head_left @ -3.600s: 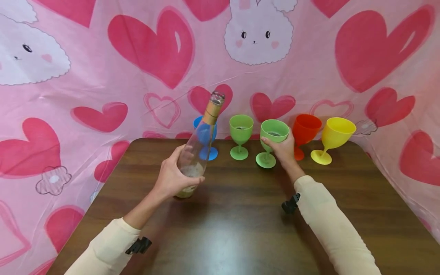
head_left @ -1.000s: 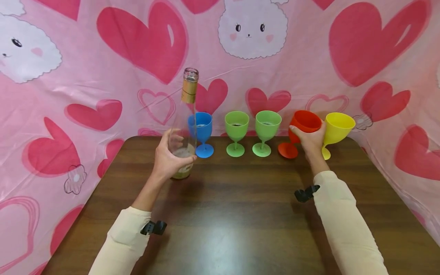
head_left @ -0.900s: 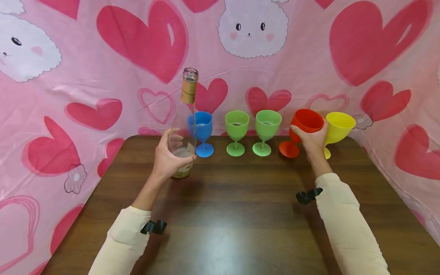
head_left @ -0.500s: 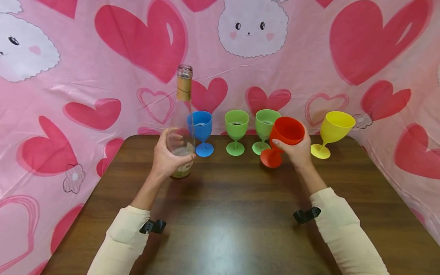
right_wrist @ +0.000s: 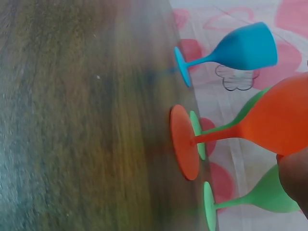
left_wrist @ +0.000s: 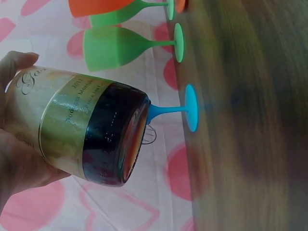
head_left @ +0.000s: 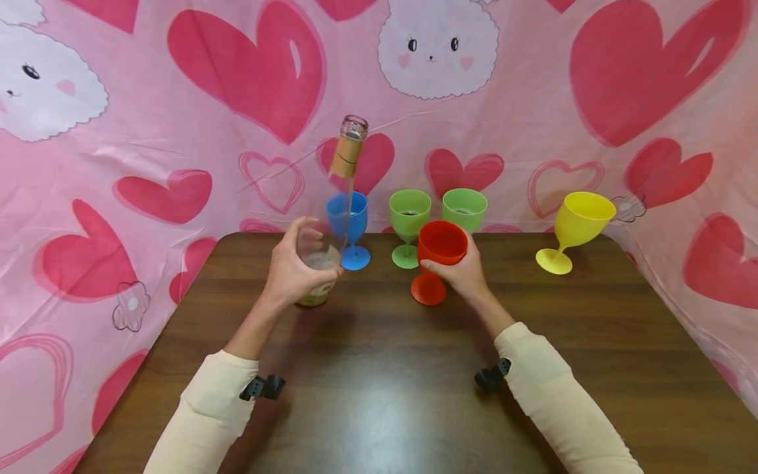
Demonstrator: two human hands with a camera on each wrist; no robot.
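Note:
My left hand [head_left: 299,266] grips a clear wine bottle [head_left: 345,158] with a gold neck band, leaning a little right. In the left wrist view the bottle's label [left_wrist: 72,115] and dark liquid at its base show; the base is off the table. My right hand [head_left: 468,270] holds a red goblet [head_left: 441,247] by its bowl, in front of two green goblets. In the right wrist view the goblet's foot [right_wrist: 184,144] is near the tabletop; whether it touches I cannot tell. No liquid is visible inside its bowl.
Along the table's [head_left: 379,368] back edge stand a blue goblet [head_left: 355,227], partly behind the bottle, a green goblet [head_left: 408,214] and another green goblet [head_left: 464,205], partly hidden by the red one. A yellow goblet [head_left: 583,220] stands at the right. A pink heart-patterned cloth [head_left: 249,151] hangs behind.
The right hand let go of a green goblet, took the red goblet from beside the yellow one and carried it left. The bottle was straightened, then tilted slightly right again.

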